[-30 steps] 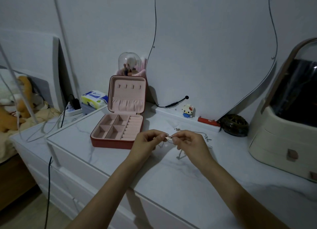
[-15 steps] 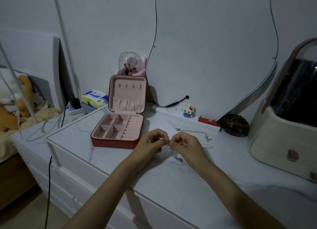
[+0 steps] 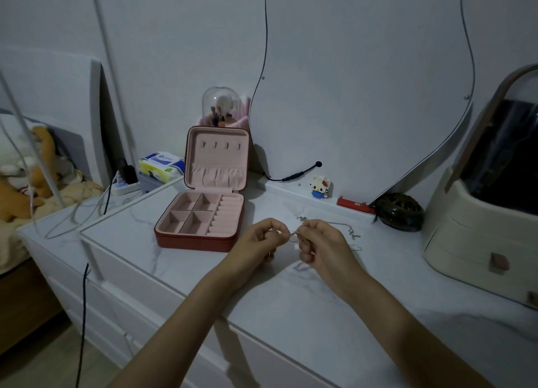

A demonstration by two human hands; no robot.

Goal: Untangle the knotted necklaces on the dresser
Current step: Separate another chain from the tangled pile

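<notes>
Mid-untangling: left hand (image 3: 259, 239) and right hand (image 3: 323, 243) each pinch the knot (image 3: 293, 232) between fingertips, held just above the table (image 3: 291, 315). Loose chain (image 3: 350, 235) trails toward 3 o'clock. Next likely needs gently teasing a strand free.

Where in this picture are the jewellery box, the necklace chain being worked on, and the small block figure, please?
jewellery box (image 3: 201, 213): head view, on its open tray.
necklace chain (image 3: 293, 232): head view, on the stretch between both hands.
small block figure (image 3: 320, 186): head view, on its body.
</notes>
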